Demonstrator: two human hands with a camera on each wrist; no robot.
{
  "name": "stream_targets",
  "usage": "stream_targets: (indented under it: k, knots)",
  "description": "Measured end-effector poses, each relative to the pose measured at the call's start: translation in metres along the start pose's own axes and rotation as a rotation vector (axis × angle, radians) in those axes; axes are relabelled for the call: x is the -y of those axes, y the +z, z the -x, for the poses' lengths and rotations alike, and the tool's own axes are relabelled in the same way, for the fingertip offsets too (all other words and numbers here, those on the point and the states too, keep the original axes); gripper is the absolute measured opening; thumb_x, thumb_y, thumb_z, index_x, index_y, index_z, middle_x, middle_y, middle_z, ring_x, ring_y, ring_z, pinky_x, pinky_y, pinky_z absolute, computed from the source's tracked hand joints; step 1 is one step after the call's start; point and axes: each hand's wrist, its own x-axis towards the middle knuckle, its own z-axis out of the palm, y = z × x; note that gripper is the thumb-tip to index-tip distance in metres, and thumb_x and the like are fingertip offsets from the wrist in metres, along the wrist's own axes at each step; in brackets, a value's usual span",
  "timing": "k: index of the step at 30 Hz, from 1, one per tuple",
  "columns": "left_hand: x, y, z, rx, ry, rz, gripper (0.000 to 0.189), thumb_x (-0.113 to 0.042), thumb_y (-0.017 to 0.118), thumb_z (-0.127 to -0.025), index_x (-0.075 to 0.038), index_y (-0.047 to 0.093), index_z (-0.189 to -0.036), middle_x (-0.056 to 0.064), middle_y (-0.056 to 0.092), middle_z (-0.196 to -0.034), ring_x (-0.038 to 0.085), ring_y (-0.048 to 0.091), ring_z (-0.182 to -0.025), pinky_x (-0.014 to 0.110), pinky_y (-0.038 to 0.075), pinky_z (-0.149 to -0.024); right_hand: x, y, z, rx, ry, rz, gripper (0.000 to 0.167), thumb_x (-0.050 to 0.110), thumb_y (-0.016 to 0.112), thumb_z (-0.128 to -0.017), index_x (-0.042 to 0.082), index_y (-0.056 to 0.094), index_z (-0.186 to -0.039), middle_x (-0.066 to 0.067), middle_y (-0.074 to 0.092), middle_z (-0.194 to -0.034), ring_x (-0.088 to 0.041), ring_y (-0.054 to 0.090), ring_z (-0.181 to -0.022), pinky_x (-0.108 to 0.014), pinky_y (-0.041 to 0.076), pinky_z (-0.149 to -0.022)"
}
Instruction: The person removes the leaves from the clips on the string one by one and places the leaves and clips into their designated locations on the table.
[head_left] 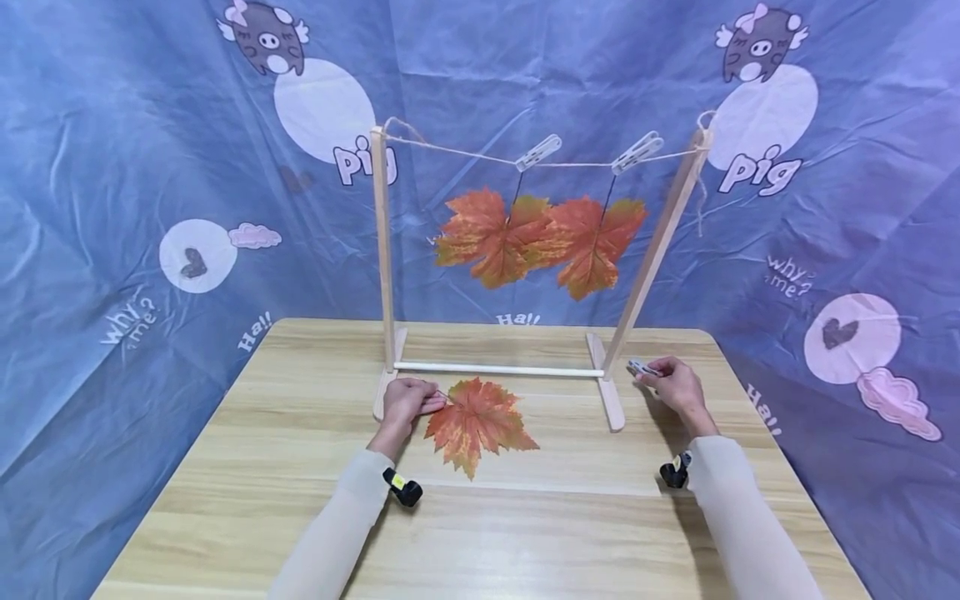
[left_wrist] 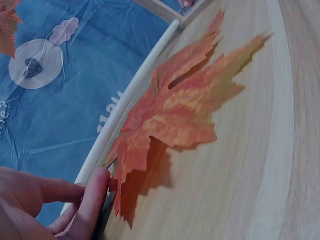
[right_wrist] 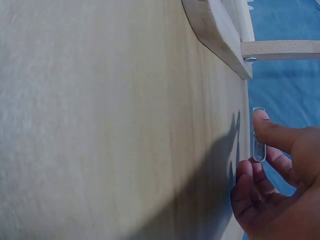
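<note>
An orange-red maple leaf (head_left: 480,421) is at the front of the wooden rack, its stem pinched by my left hand (head_left: 408,400). In the left wrist view the same leaf (left_wrist: 170,110) slants over the table, casting a shadow. Right of the rack, my right hand (head_left: 675,386) grips a small grey-white clothespin (head_left: 642,367). The right wrist view shows the thumb along this clothespin (right_wrist: 259,145). Two more maple leaves (head_left: 491,242) (head_left: 596,246) hang by their stems from clothespins (head_left: 538,153) (head_left: 637,153) on the string (head_left: 465,152).
The rack has a left post (head_left: 384,250), a leaning right post (head_left: 660,250), a white lower rod (head_left: 498,369) and flat feet. It stands near the back of the wood-grain table (head_left: 525,533). A blue printed cloth (head_left: 465,67) hangs behind and at both sides.
</note>
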Motion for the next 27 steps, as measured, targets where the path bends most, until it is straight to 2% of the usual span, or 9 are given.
stream_targets:
  k: [5,7,11,14,21,27]
  knots:
    - [0.000,0.000,-0.004,-0.006,-0.022,-0.030,0.022,0.006,0.067,-0.097,0.021,0.067,-0.113,0.027,0.077,-0.080,0.019,0.077,-0.060,0.027,0.067,-0.065,0.000,0.001,-0.001,-0.017,0.001,0.028,0.040,0.020,0.078,-0.098,-0.007,0.063,-0.123,-0.027,0.069,-0.110,-0.010,0.057,-0.075,-0.023,0.046,-0.063]
    - [0.001,-0.001,-0.006,-0.019,-0.028,-0.041,0.020,0.007,0.068,-0.095,0.019,0.068,-0.111,0.019,0.076,-0.072,0.015,0.074,-0.055,0.023,0.065,-0.059,-0.001,0.003,-0.002,-0.028,0.000,0.034,0.039,0.020,0.079,-0.097,-0.007,0.064,-0.122,-0.028,0.070,-0.111,-0.011,0.057,-0.077,-0.025,0.044,-0.064]
    - [0.002,-0.001,-0.005,-0.029,-0.037,-0.059,0.019,0.007,0.069,-0.095,0.018,0.067,-0.110,0.010,0.072,-0.066,0.012,0.071,-0.049,0.021,0.063,-0.055,-0.002,0.005,-0.002,-0.040,0.008,0.038,0.038,0.018,0.078,-0.097,-0.006,0.064,-0.122,-0.030,0.069,-0.115,-0.013,0.057,-0.079,-0.027,0.043,-0.067]
    - [0.002,-0.002,-0.005,-0.026,-0.034,-0.076,0.018,0.006,0.069,-0.095,0.019,0.068,-0.108,0.010,0.072,-0.066,0.012,0.070,-0.048,0.022,0.063,-0.054,-0.002,0.006,-0.002,-0.052,0.001,0.051,0.037,0.018,0.078,-0.097,-0.007,0.065,-0.122,-0.031,0.069,-0.114,-0.018,0.059,-0.081,-0.028,0.042,-0.068]
    - [0.002,-0.004,-0.004,-0.014,-0.027,-0.095,0.017,0.003,0.069,-0.097,0.017,0.071,-0.106,0.013,0.073,-0.067,0.012,0.071,-0.049,0.022,0.063,-0.054,-0.003,0.009,-0.001,-0.071,-0.015,0.059,0.042,0.019,0.078,-0.097,-0.008,0.065,-0.126,-0.035,0.068,-0.119,-0.040,0.065,-0.098,-0.029,0.043,-0.070]
    - [0.003,-0.005,-0.002,-0.009,-0.040,-0.100,0.020,0.003,0.069,-0.097,0.018,0.070,-0.110,0.012,0.074,-0.070,0.012,0.072,-0.050,0.022,0.064,-0.055,-0.004,0.011,-0.001,-0.053,0.010,0.063,0.043,0.021,0.073,-0.100,-0.007,0.063,-0.131,-0.035,0.066,-0.125,-0.044,0.064,-0.104,-0.031,0.044,-0.072]
